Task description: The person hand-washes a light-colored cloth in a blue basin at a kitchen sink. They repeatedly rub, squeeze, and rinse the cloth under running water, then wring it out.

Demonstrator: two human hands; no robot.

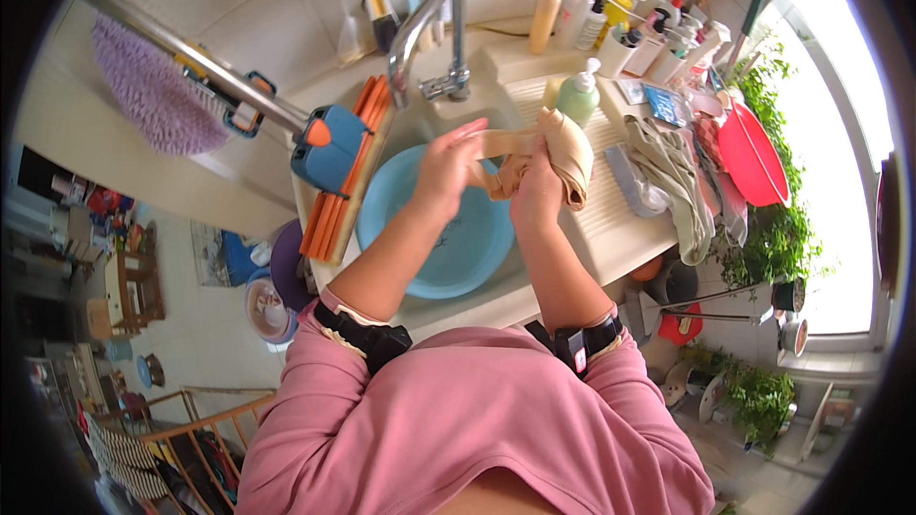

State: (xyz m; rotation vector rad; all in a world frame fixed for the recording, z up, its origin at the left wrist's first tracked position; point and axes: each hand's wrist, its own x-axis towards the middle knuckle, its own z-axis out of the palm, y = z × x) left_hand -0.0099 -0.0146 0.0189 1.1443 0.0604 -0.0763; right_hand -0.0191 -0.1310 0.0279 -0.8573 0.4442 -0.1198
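Note:
A beige cloth [569, 154], rolled and twisted into a bundle, is held up over the sink between my two hands. My right hand [537, 189] grips the bundle from below. A stretched band of the same fabric runs across to my left hand [447, 168], which has hold of its end; that hand is slightly blurred. Below them, a light blue plastic basin [458, 257] sits in the sink, with a few dark specks at its bottom. The chrome faucet [429, 36] arches behind my hands. Just past the bundle, a green pump bottle [578, 96] stands on the ridged drainboard [601, 229].
A blue and orange mop head [333, 150] leans over the sink's left side beside an orange-edged board [322, 229]. Damp-looking clothes [673, 186] and a red plastic basin [751, 154] lie on the right. Several bottles [594, 21] crowd the back ledge.

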